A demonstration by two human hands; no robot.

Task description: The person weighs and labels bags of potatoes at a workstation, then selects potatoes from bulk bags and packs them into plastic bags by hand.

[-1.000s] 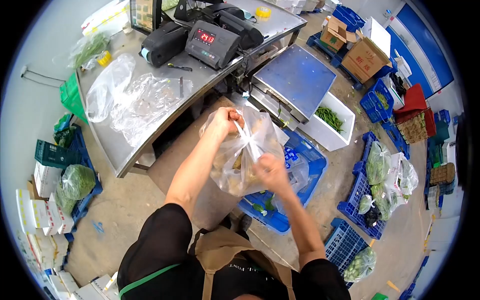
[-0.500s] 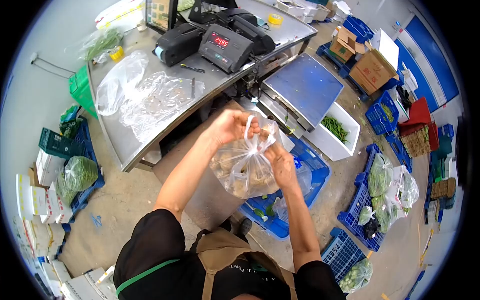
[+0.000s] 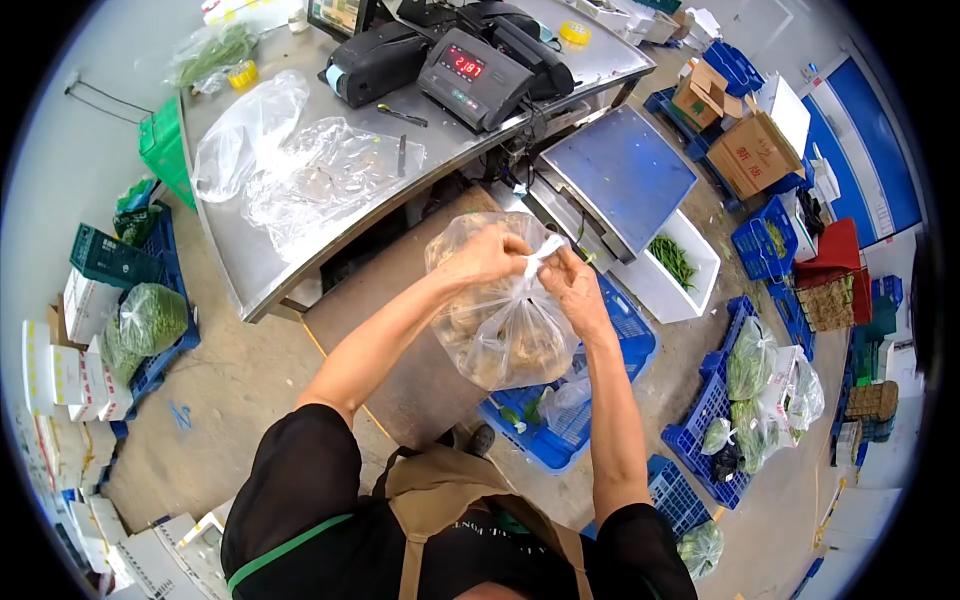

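Note:
A clear plastic bag [image 3: 500, 345] full of brownish lumpy items hangs in front of me, its neck gathered into a white twist. My left hand [image 3: 492, 252] pinches the gathered plastic from the left. On the right side of the same neck, my right hand [image 3: 572, 282] has its fingers closed on the plastic. The two hands are close together, fingertips near the twist. Below and right of the bag lies a blue crate [image 3: 565, 440] holding plastic and green leaves. What the items in the bag are, I cannot tell exactly.
A steel table [image 3: 225, 245] at the upper left bears loose plastic bags [image 3: 320, 180] and a red digital display [image 3: 468, 68]. A scale platform [image 3: 625, 175] stands beside a white box [image 3: 690, 290] of green vegetables. Blue crates [image 3: 700, 440] with bagged greens stand at right.
Both hands have come together at the bag's neck, which is now twisted tighter, and the loop of plastic between them has closed up. The display's digits have changed and the view has shifted slightly.

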